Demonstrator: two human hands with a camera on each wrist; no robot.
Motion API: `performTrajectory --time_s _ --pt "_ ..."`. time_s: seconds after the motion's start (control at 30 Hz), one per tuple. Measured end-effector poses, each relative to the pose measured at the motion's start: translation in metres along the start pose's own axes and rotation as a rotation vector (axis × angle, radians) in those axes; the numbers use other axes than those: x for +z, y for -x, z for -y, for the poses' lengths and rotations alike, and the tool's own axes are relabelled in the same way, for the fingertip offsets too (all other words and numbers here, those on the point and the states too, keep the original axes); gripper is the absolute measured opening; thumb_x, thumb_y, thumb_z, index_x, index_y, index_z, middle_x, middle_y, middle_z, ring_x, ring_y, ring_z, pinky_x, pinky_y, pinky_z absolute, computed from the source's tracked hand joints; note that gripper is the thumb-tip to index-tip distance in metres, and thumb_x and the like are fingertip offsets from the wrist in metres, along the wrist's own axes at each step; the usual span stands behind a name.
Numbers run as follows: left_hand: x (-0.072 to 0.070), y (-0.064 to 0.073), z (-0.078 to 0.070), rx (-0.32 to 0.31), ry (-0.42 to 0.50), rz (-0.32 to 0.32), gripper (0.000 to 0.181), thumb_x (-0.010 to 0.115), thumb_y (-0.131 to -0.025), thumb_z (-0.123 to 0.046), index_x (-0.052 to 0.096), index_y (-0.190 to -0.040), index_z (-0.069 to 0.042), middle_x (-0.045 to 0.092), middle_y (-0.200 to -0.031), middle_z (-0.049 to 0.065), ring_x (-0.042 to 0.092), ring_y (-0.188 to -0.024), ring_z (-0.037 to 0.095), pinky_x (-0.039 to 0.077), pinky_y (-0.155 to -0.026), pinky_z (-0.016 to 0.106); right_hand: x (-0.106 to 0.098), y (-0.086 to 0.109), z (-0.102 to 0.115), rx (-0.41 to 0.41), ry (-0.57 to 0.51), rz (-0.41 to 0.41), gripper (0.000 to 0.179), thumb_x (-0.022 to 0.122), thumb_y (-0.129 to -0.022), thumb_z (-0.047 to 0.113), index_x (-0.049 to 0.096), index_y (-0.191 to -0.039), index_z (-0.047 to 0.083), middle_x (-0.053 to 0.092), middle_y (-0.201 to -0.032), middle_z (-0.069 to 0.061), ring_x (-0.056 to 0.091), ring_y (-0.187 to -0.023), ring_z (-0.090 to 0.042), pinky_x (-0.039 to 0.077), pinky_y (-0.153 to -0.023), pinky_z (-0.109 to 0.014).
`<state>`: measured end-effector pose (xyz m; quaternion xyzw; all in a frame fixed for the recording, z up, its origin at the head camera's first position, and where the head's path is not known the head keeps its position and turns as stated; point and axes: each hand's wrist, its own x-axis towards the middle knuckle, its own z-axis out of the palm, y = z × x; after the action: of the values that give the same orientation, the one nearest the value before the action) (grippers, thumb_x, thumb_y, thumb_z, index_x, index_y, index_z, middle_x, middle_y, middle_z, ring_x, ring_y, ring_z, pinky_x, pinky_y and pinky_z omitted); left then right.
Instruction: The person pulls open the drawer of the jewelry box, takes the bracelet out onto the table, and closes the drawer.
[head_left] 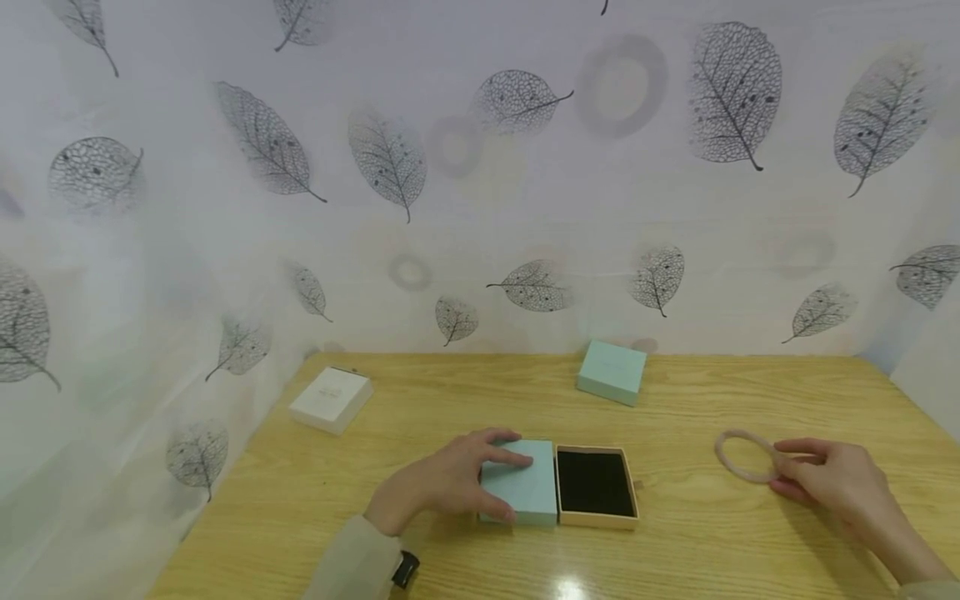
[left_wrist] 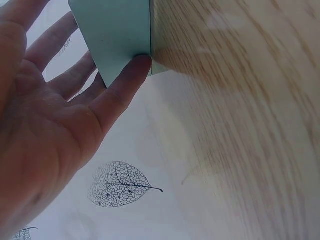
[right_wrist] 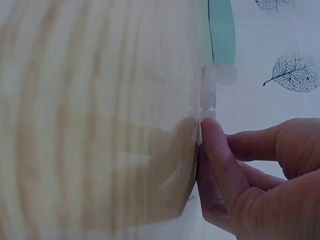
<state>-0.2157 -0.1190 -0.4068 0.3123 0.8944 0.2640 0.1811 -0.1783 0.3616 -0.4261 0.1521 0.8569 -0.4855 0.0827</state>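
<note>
On the table lies a light blue drawer box (head_left: 536, 492), with its tray (head_left: 597, 521), lined in black, drawn out on the right. My left hand (head_left: 457, 475) holds the box's left end, the index finger across its top and the thumb at its near edge. In the left wrist view a fingertip touches the side of the box (left_wrist: 117, 35). At the right, my right hand (head_left: 836, 479) pinches the edge of a pale pinkish bangle (head_left: 723, 458) between thumb and fingers. The bangle (right_wrist: 209, 95) appears edge-on, close to the tabletop, in the right wrist view.
A mint green box (head_left: 611, 372) stands at the back of the wooden table (head_left: 465, 392). At the back left sits a white box (head_left: 330, 398). A leaf-printed sheet (head_left: 525, 192) hangs behind the table and along its left side.
</note>
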Motion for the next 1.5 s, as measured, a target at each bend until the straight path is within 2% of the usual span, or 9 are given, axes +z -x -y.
performTrajectory --time_s 0.27,0.33,0.5,0.67,0.73,0.87,1.1,1.27,1.5 --pt "0.000 0.000 0.000 -0.003 0.002 0.005 0.064 0.085 -0.081 -0.045 0.063 -0.140 -0.035 0.037 -0.164 -0.003 0.036 -0.150 0.032 0.034 -0.120 0.058 -0.002 0.000 -0.003 -0.046 0.182 -0.057 0.063 0.060 -0.101 0.031 0.047 -0.143 -0.014 0.079 -0.096 -0.001 0.076 -0.072 -0.010 0.056 -0.078 -0.029" --pt "0.000 0.000 -0.001 -0.007 0.000 0.005 0.064 0.085 -0.081 -0.044 0.063 -0.140 -0.035 0.037 -0.164 -0.003 0.036 -0.149 0.032 0.035 -0.120 0.058 0.000 0.001 -0.001 -0.064 0.166 -0.074 0.063 0.059 -0.102 0.033 0.047 -0.142 -0.014 0.079 -0.096 -0.001 0.076 -0.072 -0.009 0.058 -0.078 -0.031" --pt "0.000 0.000 -0.002 -0.010 -0.007 0.005 0.064 0.085 -0.081 -0.045 0.063 -0.140 -0.035 0.037 -0.164 -0.003 0.036 -0.150 0.032 0.034 -0.120 0.058 0.012 0.009 0.008 -0.127 0.093 -0.064 0.056 0.060 -0.104 0.026 0.050 -0.139 -0.016 0.076 -0.100 0.001 0.073 -0.074 -0.003 0.062 -0.069 -0.025" --pt "-0.001 0.000 -0.001 -0.008 0.001 0.004 0.064 0.085 -0.081 -0.043 0.063 -0.140 -0.033 0.038 -0.164 -0.003 0.036 -0.150 0.031 0.033 -0.121 0.057 0.029 0.016 0.022 -0.169 0.042 -0.007 0.048 0.058 -0.104 0.016 0.051 -0.137 -0.018 0.073 -0.116 -0.016 0.070 -0.079 0.002 0.063 -0.073 -0.028" --pt "-0.002 0.000 -0.001 -0.008 0.005 0.004 0.064 0.085 -0.081 -0.043 0.063 -0.140 -0.033 0.038 -0.164 -0.003 0.036 -0.150 0.031 0.033 -0.121 0.057 0.036 0.018 0.027 -0.178 0.025 0.017 0.045 0.058 -0.104 0.014 0.053 -0.135 -0.018 0.067 -0.129 -0.025 0.070 -0.081 0.001 0.064 -0.074 -0.029" --pt "-0.002 -0.001 0.000 -0.007 0.008 0.005 0.064 0.086 -0.081 -0.043 0.064 -0.140 -0.032 0.038 -0.164 -0.003 0.036 -0.150 0.030 0.033 -0.121 0.058 0.051 0.022 0.033 -0.200 0.009 0.065 0.039 0.060 -0.102 0.010 0.058 -0.132 -0.015 0.054 -0.143 -0.030 0.068 -0.085 0.000 0.064 -0.076 -0.030" --pt "-0.001 0.000 -0.001 -0.004 -0.002 0.002 0.064 0.086 -0.080 -0.044 0.063 -0.140 -0.034 0.038 -0.164 -0.003 0.036 -0.150 0.031 0.034 -0.120 0.058 0.075 0.027 0.040 -0.220 0.006 0.121 0.033 0.063 -0.100 0.007 0.064 -0.127 -0.011 0.071 -0.116 -0.019 0.069 -0.083 -0.007 0.064 -0.072 -0.030" --pt "0.000 0.000 -0.002 -0.005 -0.013 0.001 0.064 0.086 -0.080 -0.044 0.063 -0.140 -0.034 0.038 -0.164 -0.003 0.037 -0.150 0.031 0.034 -0.120 0.058 0.089 0.030 0.045 -0.203 -0.031 0.184 0.033 0.063 -0.100 0.009 0.064 -0.128 -0.009 0.073 -0.117 -0.018 0.071 -0.087 -0.011 0.064 -0.073 -0.031" --pt "0.000 0.000 -0.001 -0.009 0.003 0.000 0.064 0.086 -0.080 -0.043 0.063 -0.139 -0.035 0.038 -0.164 -0.004 0.037 -0.150 0.032 0.035 -0.120 0.058 0.102 0.034 0.053 -0.211 -0.061 0.209 0.036 0.064 -0.101 0.015 0.063 -0.129 -0.008 0.074 -0.115 -0.016 0.071 -0.087 -0.014 0.064 -0.073 -0.031"
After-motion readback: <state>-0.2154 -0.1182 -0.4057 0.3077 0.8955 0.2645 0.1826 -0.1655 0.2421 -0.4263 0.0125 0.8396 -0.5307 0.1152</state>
